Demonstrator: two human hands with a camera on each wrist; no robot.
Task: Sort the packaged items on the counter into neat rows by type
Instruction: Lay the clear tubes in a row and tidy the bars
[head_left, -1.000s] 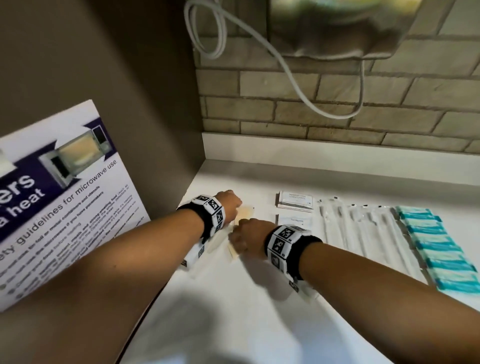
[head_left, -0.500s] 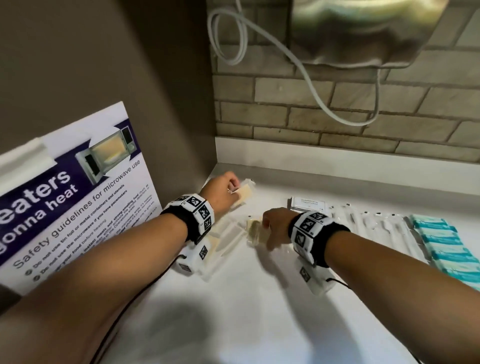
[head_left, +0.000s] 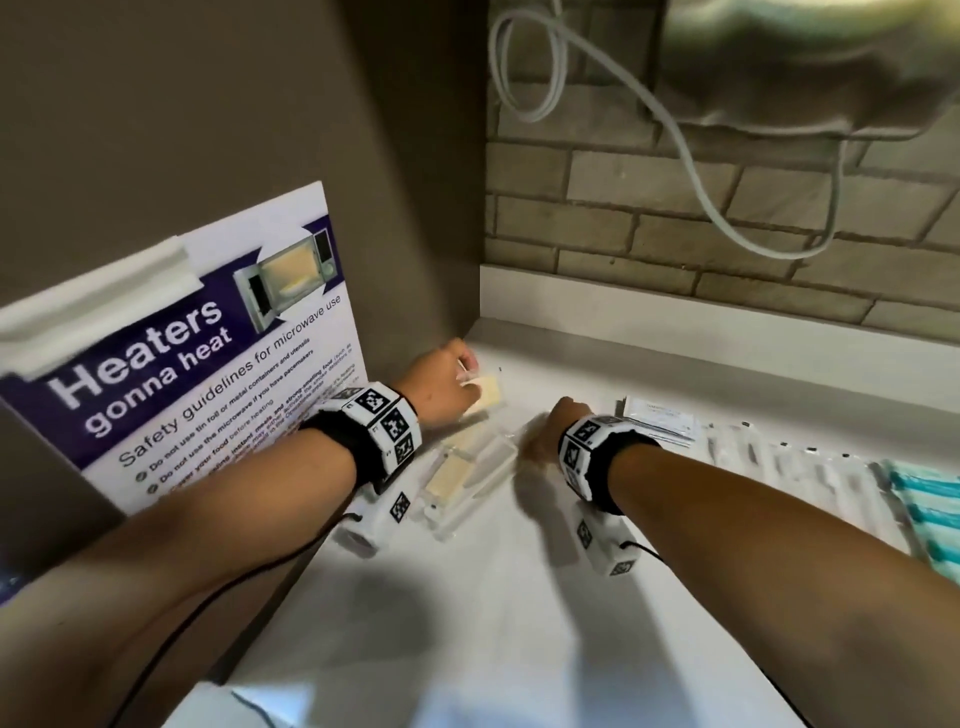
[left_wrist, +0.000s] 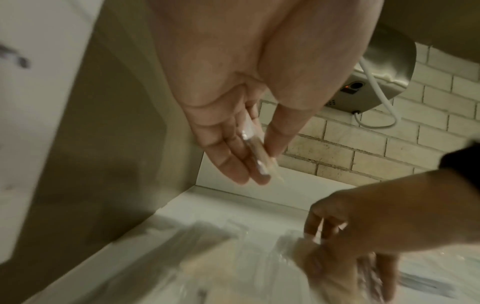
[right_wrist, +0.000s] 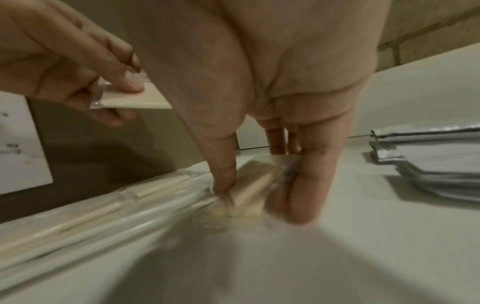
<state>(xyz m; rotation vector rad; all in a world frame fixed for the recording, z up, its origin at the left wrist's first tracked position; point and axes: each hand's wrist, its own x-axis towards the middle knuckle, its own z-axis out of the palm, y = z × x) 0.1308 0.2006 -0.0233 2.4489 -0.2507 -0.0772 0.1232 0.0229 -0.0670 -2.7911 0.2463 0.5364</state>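
Here, a flat tan packet in clear wrap is pinched between the thumb and fingers of the left hand, lifted off the white tabletop at about 11 o'clock in the head view, close to the corner of the brown side wall. A second clear-wrapped tan packet is pinched against the tabletop by the thumb and fingers of the right hand, just right of centre; its outline is blurred. Between the two wrists, at about 9 o'clock from the right hand, a small pile of long clear sleeves with tan sticks is seen lying on the tabletop. At 3 o'clock from the right hand, a stack of flat grey-white sachets is laid near the back edge, then a row of long clear-wrapped white items, then a row of teal packets at the right border. A microwave safety poster is leaned against the side wall at 9 o'clock. A metal wall unit with a looped white cable is mounted on the brick wall at 1 o'clock.
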